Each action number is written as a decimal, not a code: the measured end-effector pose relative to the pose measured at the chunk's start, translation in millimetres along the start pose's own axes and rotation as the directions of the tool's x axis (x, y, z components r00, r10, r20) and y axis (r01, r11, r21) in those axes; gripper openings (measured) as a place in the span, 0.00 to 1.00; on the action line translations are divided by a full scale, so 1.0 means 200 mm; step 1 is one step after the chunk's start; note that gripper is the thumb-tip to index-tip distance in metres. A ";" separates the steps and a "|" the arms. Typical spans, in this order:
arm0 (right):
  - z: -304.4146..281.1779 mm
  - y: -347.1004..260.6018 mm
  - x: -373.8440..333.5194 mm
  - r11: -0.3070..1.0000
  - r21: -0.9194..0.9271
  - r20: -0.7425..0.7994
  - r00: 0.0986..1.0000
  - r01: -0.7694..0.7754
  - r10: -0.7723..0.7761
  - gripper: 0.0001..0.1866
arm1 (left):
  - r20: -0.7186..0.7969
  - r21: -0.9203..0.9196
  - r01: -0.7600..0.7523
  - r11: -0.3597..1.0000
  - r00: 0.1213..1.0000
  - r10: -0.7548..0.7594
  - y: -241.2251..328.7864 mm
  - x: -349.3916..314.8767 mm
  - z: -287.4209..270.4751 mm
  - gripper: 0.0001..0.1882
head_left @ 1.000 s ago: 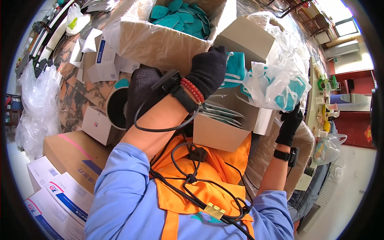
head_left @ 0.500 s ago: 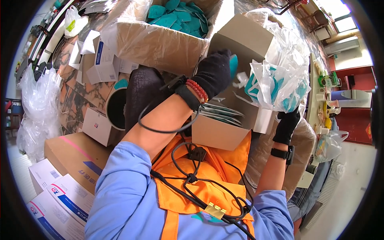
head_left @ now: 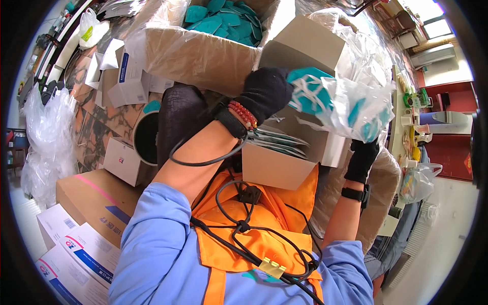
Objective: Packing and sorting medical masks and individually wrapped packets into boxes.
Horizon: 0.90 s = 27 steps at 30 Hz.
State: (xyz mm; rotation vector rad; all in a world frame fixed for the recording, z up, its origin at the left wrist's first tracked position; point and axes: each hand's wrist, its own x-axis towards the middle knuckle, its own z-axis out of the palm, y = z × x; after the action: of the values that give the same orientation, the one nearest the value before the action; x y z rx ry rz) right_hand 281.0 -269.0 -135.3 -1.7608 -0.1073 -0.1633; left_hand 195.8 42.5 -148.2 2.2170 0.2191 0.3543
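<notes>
My left hand (head_left: 267, 91), in a black knit glove, is closed at the edge of a stack of teal folded face masks (head_left: 311, 76) with white straps. The stack lies at the mouth of a clear plastic bag (head_left: 378, 104), where more teal shows through the film. Gloved in black too, my right hand (head_left: 363, 160) grips the bag's lower end; its fingertips are partly hidden. Below the bag, between my arms, an open carton (head_left: 279, 173) with raised flaps holds a row of flat packets (head_left: 279, 145).
A large film-lined box (head_left: 203, 56) of loose teal pieces (head_left: 229, 25) stands at the far side. Left are a dark round bin (head_left: 147, 137), a small white box (head_left: 122, 160) and stacked cartons (head_left: 91, 201). A cluttered table (head_left: 401, 137) runs along the right. A cable hangs by my left wrist.
My left hand has shifted slightly left. The teal masks and the bag's mouth have swung left toward it, and more of the stack shows. My right hand keeps its grip on the bag.
</notes>
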 end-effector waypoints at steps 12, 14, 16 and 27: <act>-0.14 0.16 0.01 0.994 -0.067 0.136 0.988 0.088 -0.079 0.17 | -0.193 -0.010 -0.334 0.942 0.925 0.326 0.12 0.06 -0.01 0.08; -0.12 0.15 0.00 1.000 -0.019 0.170 0.985 0.016 -0.013 0.20 | -0.274 0.038 -0.392 0.919 0.880 0.387 0.13 0.08 0.03 0.07; -0.05 0.15 -0.02 0.940 0.341 0.138 0.990 -0.022 -0.027 0.26 | -0.059 -0.092 -0.234 0.968 0.971 0.230 0.15 0.09 0.04 0.12; -0.14 0.39 0.05 0.971 0.228 0.233 0.965 0.067 -0.121 0.26 | 0.278 -0.095 -0.402 0.911 0.868 0.412 0.00 0.24 0.26 0.15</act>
State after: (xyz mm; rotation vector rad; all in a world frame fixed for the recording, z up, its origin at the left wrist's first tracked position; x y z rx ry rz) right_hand 301.4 -311.4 -203.4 -1.5501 -0.3769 -0.0005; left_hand 258.4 17.8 -169.3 2.2388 -0.4224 0.2458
